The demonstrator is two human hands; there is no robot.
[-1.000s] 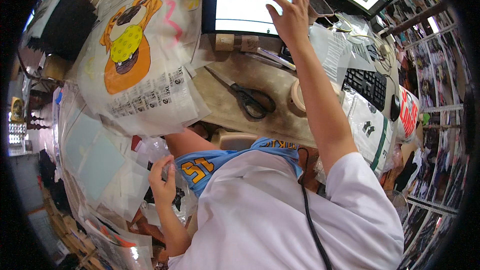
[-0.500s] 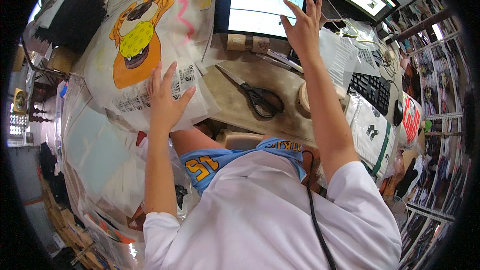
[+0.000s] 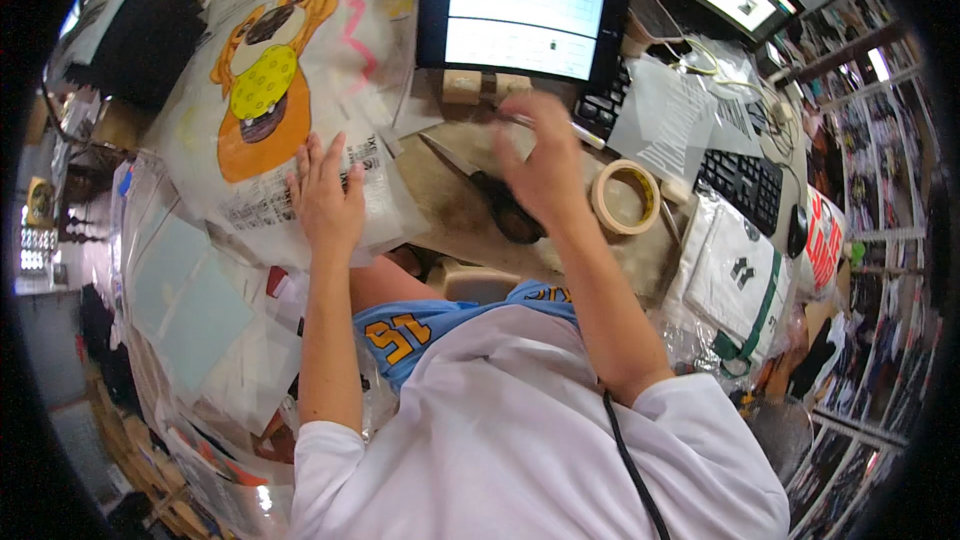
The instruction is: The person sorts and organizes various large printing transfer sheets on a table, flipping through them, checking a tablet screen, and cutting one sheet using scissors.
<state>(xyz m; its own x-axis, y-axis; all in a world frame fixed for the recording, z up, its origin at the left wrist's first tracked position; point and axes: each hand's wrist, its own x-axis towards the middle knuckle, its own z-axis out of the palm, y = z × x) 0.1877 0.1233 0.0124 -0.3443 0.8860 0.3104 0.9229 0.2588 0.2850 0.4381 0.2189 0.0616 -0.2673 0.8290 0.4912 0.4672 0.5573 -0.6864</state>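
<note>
Left hand (image 3: pixel 328 205): fingers spread, palm down, gripping nothing, flat on the film (image 3: pixel 310 105), likely to steady it. Right hand (image 3: pixel 546 165): blurred, part-curled above the scissors (image 3: pixel 517 222); hold undeterminable. Tape (image 3: pixel 602 202) lies just right of it, seemingly for reach.

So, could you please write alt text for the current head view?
A person's left hand rests, fingers spread, on a sheet printed with a cartoon animal; the right hand, blurred, is near scissors on a desk. A lit screen stands beyond, and a tape roll lies to the right.
</note>
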